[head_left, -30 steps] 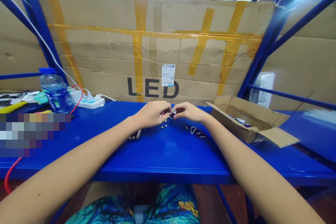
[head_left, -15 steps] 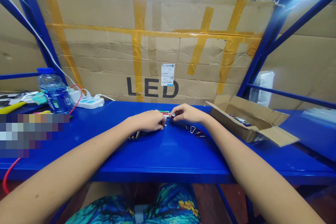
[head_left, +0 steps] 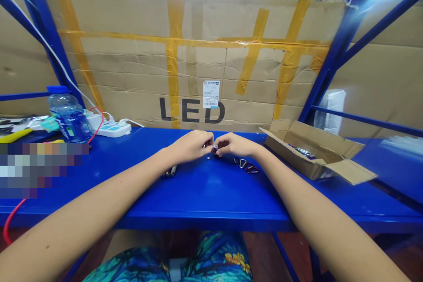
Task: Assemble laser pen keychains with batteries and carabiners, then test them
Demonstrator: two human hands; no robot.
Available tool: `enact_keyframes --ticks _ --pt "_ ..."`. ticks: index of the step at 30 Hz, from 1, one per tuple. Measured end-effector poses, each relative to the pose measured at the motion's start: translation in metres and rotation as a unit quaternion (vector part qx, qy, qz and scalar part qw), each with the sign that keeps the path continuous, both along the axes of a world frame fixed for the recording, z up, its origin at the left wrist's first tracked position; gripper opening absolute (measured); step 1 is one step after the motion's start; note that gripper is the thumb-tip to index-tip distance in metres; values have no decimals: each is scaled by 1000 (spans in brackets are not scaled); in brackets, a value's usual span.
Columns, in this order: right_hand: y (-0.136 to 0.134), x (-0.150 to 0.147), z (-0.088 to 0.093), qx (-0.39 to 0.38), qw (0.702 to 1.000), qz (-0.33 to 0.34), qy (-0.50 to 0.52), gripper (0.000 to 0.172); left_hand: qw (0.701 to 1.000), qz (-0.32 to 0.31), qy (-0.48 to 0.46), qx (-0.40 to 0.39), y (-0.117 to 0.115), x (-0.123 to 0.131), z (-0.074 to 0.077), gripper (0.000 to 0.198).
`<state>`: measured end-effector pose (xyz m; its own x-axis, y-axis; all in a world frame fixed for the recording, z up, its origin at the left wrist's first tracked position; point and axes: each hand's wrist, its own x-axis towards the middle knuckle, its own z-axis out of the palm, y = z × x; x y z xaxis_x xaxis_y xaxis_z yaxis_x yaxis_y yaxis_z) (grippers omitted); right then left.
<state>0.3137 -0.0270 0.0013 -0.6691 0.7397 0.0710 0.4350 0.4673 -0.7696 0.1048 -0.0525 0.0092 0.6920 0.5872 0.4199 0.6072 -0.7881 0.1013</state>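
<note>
Near the back of the blue table my right hand (head_left: 234,144) pinches a small cylinder with a round silver end (head_left: 216,146). Close beside it, my left hand (head_left: 193,146) is closed, thumb and fingertips together near that cylinder; what they hold, if anything, is too small to make out. Just below the fingertips lies a tiny silver piece (head_left: 208,157). Several dark metal tubes (head_left: 170,171) lie partly hidden below my left wrist. By my right wrist is a row of several carabiners (head_left: 243,163), dark, silver and red.
To the right an open cardboard box (head_left: 297,158) holds shiny metal items (head_left: 302,152). At the left stand a bottle with a blue cap (head_left: 68,116) and a white power strip (head_left: 114,128) with cables. A large cardboard panel (head_left: 139,79) closes off the back.
My left hand has lifted from the table and moved up and right to my right hand. The coloured tubes behind the hands are now covered. The silver-ended cylinder has shifted slightly left.
</note>
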Motion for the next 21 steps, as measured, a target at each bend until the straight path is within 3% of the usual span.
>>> enact_keyframes --ticks 5,13,18,21 --pt "-1 -1 -2 -69 996 21 58 12 998 -34 -51 21 2 3 -5 12" --pt "-1 -3 -5 -87 992 11 87 11 994 -86 -40 54 5 2 -9 18" --pt "-1 -3 -3 -83 992 -5 97 13 998 -21 -53 29 1 2 -5 16" --pt "1 0 -2 -67 994 -13 89 14 999 23 3 27 -1 1 -4 15"
